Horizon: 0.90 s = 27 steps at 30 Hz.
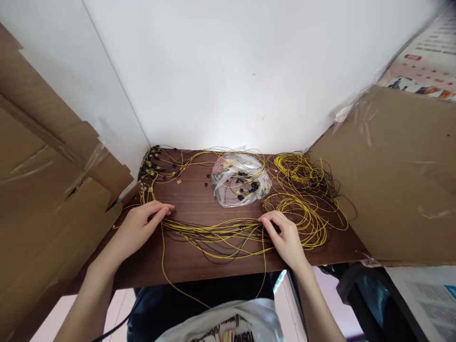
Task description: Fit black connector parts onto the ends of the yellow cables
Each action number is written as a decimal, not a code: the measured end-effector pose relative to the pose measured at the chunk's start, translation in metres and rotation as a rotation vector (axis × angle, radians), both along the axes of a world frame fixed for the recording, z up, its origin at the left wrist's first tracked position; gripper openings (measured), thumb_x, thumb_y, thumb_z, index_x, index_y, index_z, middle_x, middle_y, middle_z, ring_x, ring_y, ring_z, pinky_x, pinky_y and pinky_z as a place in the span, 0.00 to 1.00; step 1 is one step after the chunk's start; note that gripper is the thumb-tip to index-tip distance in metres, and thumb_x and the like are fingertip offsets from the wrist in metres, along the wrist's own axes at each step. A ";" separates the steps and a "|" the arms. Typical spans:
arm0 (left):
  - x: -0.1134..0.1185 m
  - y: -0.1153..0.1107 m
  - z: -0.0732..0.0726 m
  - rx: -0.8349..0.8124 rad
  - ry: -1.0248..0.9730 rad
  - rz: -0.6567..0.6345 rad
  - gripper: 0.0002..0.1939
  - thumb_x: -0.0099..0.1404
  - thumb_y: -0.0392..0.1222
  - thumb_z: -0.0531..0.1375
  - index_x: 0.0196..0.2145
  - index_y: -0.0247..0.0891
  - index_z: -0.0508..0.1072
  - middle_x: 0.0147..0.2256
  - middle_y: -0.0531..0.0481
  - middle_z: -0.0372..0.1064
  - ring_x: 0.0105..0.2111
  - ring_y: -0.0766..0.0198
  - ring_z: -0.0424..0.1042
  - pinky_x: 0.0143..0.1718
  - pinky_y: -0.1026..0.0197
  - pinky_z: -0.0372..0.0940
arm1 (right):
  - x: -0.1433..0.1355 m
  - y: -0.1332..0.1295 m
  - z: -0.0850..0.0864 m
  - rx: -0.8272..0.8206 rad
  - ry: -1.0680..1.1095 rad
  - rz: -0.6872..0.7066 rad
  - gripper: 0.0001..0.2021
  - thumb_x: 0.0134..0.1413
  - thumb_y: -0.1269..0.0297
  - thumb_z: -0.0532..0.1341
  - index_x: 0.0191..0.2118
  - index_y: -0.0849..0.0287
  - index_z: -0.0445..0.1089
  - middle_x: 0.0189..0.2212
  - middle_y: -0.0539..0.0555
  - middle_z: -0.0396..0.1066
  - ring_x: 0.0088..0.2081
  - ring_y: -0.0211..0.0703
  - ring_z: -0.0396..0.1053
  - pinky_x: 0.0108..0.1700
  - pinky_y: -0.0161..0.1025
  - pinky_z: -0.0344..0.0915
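Note:
My left hand (147, 222) is closed at the left end of a loose bundle of yellow and black wires (213, 230) on the brown table. From beneath its fingers a single yellow wire (163, 259) drops over the table edge to my lap. My right hand (285, 235) pinches thumb and finger at the right end of the bundle. A yellow wire (264, 266) hangs down from its fingertips too. The exact grip points are partly hidden by the fingers. Coiled yellow and black wires (302, 213) lie just right of my right hand.
A clear plastic bag (223, 192) with small black and yellow parts sits mid-table. Wires with black connectors (153, 166) are heaped at the back left corner. Cardboard panels (399, 180) flank both sides, and a white wall (228, 71) stands behind. Small black pieces (206, 184) lie beside the bag.

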<state>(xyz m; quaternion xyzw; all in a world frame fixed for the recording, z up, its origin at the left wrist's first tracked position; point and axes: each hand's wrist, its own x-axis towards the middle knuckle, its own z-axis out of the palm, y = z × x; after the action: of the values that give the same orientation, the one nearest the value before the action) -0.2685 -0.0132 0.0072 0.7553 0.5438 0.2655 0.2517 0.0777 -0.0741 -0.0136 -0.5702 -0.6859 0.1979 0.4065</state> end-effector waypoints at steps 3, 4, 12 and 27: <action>0.011 0.003 0.019 0.050 -0.092 0.017 0.18 0.63 0.54 0.52 0.38 0.40 0.76 0.42 0.48 0.73 0.44 0.55 0.69 0.50 0.56 0.61 | 0.000 0.003 0.010 -0.012 0.165 -0.013 0.09 0.57 0.61 0.57 0.33 0.57 0.73 0.32 0.53 0.73 0.34 0.42 0.69 0.38 0.40 0.64; 0.017 0.005 0.027 0.059 -0.141 0.010 0.18 0.63 0.53 0.52 0.39 0.41 0.76 0.42 0.48 0.73 0.45 0.56 0.69 0.50 0.56 0.60 | -0.001 0.005 0.014 -0.027 0.235 -0.013 0.09 0.56 0.61 0.58 0.34 0.57 0.74 0.31 0.53 0.73 0.30 0.40 0.69 0.35 0.39 0.65; 0.074 0.031 0.085 0.079 -0.795 -0.167 0.14 0.64 0.48 0.55 0.37 0.38 0.76 0.29 0.48 0.72 0.30 0.64 0.70 0.35 0.61 0.65 | -0.011 0.057 0.053 -0.011 0.806 0.063 0.08 0.52 0.61 0.61 0.33 0.59 0.72 0.27 0.52 0.73 0.23 0.34 0.68 0.22 0.31 0.62; 0.102 0.084 0.015 -0.048 -0.708 0.044 0.15 0.59 0.47 0.56 0.34 0.32 0.74 0.16 0.57 0.57 0.14 0.75 0.49 0.16 0.68 0.44 | -0.019 0.142 0.013 -0.160 0.602 -0.073 0.09 0.47 0.62 0.59 0.34 0.61 0.70 0.22 0.47 0.68 0.16 0.29 0.55 0.18 0.29 0.50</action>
<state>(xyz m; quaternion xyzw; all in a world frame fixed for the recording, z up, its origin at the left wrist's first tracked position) -0.1663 0.0709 0.0224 0.5984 0.4449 0.5033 0.4367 0.0586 0.0675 -0.0003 -0.5405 -0.4959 0.3964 0.5520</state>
